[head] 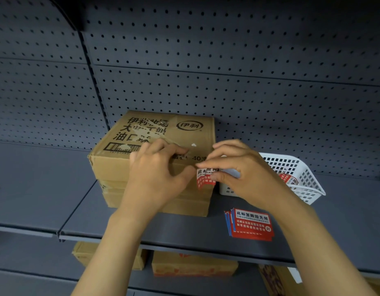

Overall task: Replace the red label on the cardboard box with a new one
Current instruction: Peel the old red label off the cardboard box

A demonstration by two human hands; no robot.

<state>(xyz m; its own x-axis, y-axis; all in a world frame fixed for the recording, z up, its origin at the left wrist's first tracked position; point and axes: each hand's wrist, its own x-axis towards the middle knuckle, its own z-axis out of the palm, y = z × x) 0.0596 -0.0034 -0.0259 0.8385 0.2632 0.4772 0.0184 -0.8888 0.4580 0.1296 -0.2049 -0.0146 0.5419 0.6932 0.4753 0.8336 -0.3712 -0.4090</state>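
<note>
The red label (206, 178) lay on the cardboard box's (154, 150) front corner, between both hands. Thin and limp, it would probably tear unless peeled from a lifted edge. The left hand (159, 174) pressed, fingers spread, on the box; the right hand (238, 169) arched over, pinching the label's edge.

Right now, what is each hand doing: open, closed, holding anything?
Left hand: fingers spread, pressed on the cardboard box, holding nothing.
Right hand: pinching the red label at the box's front edge.
</note>
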